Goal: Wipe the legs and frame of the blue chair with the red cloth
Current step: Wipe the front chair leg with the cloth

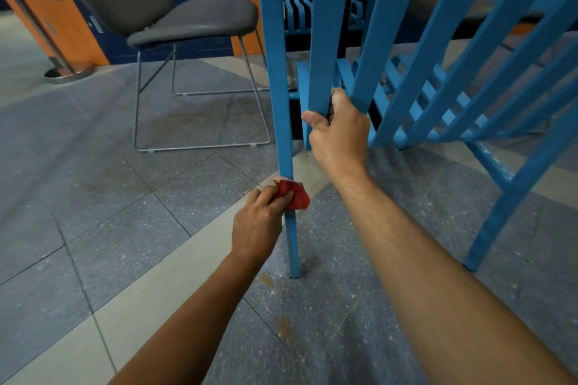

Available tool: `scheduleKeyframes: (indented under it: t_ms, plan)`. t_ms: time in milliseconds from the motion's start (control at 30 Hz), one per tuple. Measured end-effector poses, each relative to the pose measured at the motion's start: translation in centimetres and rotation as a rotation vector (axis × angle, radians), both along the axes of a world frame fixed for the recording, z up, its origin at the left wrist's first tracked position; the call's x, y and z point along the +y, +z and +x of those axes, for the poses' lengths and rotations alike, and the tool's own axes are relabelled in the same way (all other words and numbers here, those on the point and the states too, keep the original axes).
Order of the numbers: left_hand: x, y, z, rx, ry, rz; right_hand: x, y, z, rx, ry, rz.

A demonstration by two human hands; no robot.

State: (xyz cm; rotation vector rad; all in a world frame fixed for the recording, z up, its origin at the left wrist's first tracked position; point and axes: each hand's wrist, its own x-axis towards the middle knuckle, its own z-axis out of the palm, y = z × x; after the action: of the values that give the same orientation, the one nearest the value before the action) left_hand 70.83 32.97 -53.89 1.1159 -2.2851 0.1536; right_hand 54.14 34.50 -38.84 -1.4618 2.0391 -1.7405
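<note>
The blue chair [384, 25] fills the upper middle and right, seen close from low down, with its slatted frame spreading to the right. Its nearest leg [283, 109] runs down to the floor at centre. My left hand [258, 222] is shut on the red cloth [295, 195], which is pressed around the lower part of that leg. My right hand [339, 131] grips another blue leg [322, 40] just behind it, thumb across the front.
A grey chair [175, 19] on a thin metal sled base stands at the back left. Orange and dark blue lockers [62, 19] line the wall behind. A steel post base [67, 72] sits far left. The tiled floor [125, 228] shows brown stains near the leg's foot.
</note>
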Motion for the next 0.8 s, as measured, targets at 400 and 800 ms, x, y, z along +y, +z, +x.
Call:
scheduleKeyframes:
  t_ms: [400,800]
  plan:
    - [3.9,1.2,3.8,0.803,0.196,0.828,0.4,0.6,-0.1,-0.036,0.013,0.034]
    - [0.4,0.6,-3.1,1.105,0.294,0.894,0.2,0.1,-0.2,-0.017,-0.016,0.03]
